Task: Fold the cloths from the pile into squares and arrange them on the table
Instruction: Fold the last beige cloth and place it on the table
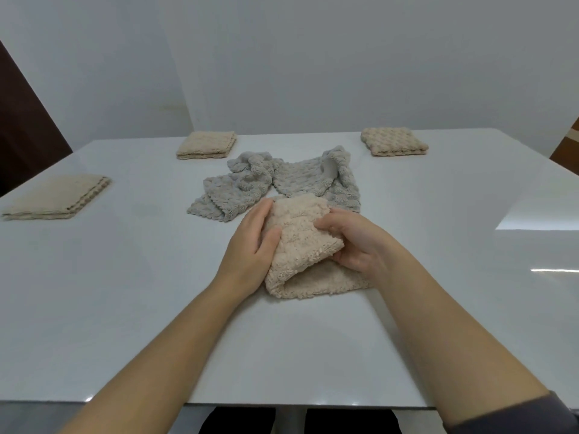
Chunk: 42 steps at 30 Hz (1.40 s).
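Gripping a fluffy beige cloth (300, 242) from both sides, the person works near the middle of the white surface (125, 308). The left hand (250, 245) holds the cloth's left side, thumb on top and fingers lying along its far-left edge. The right hand (354, 242) grasps the upper layer on the right, fingers curled over the top and thumb tucked under the flap. That layer is doubled over and raised, while the lower layer lies flat on the surface toward the person.

Just behind the beige cloth, touching its far edge, sits the pile of grey cloths (250, 189), rumpled and unfolded. Three folded beige squares lie apart from one another: one at the far left (206, 145), close to the back edge; one at the far right (394, 140), also near the back edge; one at the left side (56, 197), close to the left edge.

Bare surface spreads between the cloth and the near edge, under both forearms, and widely along the right side. A dark sleeve (517, 415) shows on the right arm at the near edge.
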Available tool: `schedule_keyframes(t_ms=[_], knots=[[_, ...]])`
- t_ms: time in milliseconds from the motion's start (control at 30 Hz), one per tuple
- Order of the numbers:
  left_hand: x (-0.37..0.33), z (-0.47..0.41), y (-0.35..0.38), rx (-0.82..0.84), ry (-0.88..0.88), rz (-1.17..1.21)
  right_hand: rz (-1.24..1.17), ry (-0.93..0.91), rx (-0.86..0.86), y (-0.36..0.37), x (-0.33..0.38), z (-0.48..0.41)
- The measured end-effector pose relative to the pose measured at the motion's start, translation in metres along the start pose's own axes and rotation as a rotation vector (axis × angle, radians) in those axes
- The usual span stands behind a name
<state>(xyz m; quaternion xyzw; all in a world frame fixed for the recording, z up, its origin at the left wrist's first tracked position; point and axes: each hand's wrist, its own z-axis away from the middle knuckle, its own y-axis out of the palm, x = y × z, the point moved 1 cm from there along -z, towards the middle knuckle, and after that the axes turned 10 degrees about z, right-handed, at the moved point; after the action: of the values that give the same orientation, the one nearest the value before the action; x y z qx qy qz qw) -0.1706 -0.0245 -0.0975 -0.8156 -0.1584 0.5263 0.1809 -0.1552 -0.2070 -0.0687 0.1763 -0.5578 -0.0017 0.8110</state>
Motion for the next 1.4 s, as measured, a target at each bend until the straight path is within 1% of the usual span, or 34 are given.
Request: schedule_keyframes(t_ms=[67,133,167,200,233,267,333,367,400,467,533,567,667,700,733,800,867,900,967,1000,1067,1133,1167,1200,1233,1300,1333,1367,1400], knots=[[0.000,0.002,0.003,0.076,0.038,-0.007,-0.011,-0.001,0.017,-0.001,0.003,0.004],[-0.003,0.005,0.005,0.145,0.089,-0.015,0.019,-0.004,0.075,0.000,0.004,0.009],[0.000,0.005,0.004,0.131,0.092,0.008,0.022,-0.017,0.127,0.002,0.004,0.011],[0.001,0.004,0.003,0.076,0.060,0.060,-0.010,-0.048,0.197,0.004,0.005,0.012],[0.004,0.003,-0.001,-0.020,-0.022,0.152,-0.078,-0.090,0.278,0.007,0.004,0.011],[0.006,0.001,-0.006,-0.130,-0.147,0.286,-0.166,-0.122,0.361,0.010,0.003,0.011],[0.008,-0.004,-0.020,-0.316,-0.446,0.629,-0.266,-0.125,0.501,0.020,-0.001,0.008],[0.009,-0.004,-0.030,-0.368,-0.581,0.764,-0.253,-0.110,0.545,0.026,-0.005,0.005],[0.011,-0.004,-0.041,-0.370,-0.690,0.859,-0.198,-0.089,0.559,0.032,-0.009,0.002],[0.012,0.002,-0.063,-0.254,-0.844,0.957,-0.046,-0.054,0.517,0.045,-0.016,-0.005],[0.014,0.008,-0.083,-0.158,-0.947,0.927,0.122,-0.081,0.443,0.055,-0.019,-0.008],[0.016,0.010,-0.091,-0.144,-0.986,0.878,0.284,-0.146,0.383,0.059,-0.019,-0.007],[0.018,0.007,-0.102,-0.079,-1.052,0.735,1.048,-0.428,0.094,0.059,-0.018,-0.006],[0.017,0.005,-0.102,-0.060,-1.062,0.682,1.278,-0.462,0.044,0.057,-0.020,-0.008],[0.016,0.003,-0.101,-0.050,-1.063,0.613,1.465,-0.449,0.036,0.055,-0.024,-0.011],[0.018,-0.004,-0.097,-0.069,-1.030,0.480,1.750,-0.385,0.056,0.056,-0.035,-0.016],[0.022,-0.011,-0.093,-0.113,-0.943,0.287,1.909,-0.368,0.052,0.058,-0.043,-0.020],[0.024,-0.014,-0.092,-0.117,-0.887,0.130,1.930,-0.368,0.045,0.058,-0.045,-0.021],[0.027,-0.017,-0.087,-0.105,-0.768,-0.162,1.933,-0.372,0.023,0.057,-0.045,-0.022],[0.027,-0.017,-0.084,-0.111,-0.720,-0.244,1.929,-0.375,0.001,0.055,-0.045,-0.022],[0.029,-0.016,-0.082,-0.139,-0.658,-0.321,1.924,-0.350,-0.040,0.052,-0.045,-0.023],[0.029,-0.015,-0.081,-0.149,-0.628,-0.365,1.933,-0.317,-0.017,0.050,-0.044,-0.022],[0.026,-0.016,-0.081,-0.148,-0.614,-0.378,1.899,-0.321,0.007,0.050,-0.042,-0.019],[0.022,-0.018,-0.082,-0.149,-0.596,-0.386,1.818,-0.345,0.017,0.050,-0.037,-0.016],[0.016,-0.021,-0.082,-0.154,-0.577,-0.386,1.684,-0.390,0.001,0.050,-0.030,-0.012],[0.000,-0.028,-0.082,-0.156,-0.532,-0.377,1.306,-0.457,-0.091,0.050,-0.013,-0.005],[-0.010,-0.033,-0.081,-0.147,-0.504,-0.373,1.105,-0.428,-0.122,0.051,-0.006,-0.004],[-0.023,-0.037,-0.077,-0.132,-0.475,-0.352,0.888,-0.355,-0.117,0.053,0.000,-0.003],[-0.036,-0.041,-0.070,-0.119,-0.453,-0.279,0.656,-0.254,-0.081,0.056,0.003,-0.005]])
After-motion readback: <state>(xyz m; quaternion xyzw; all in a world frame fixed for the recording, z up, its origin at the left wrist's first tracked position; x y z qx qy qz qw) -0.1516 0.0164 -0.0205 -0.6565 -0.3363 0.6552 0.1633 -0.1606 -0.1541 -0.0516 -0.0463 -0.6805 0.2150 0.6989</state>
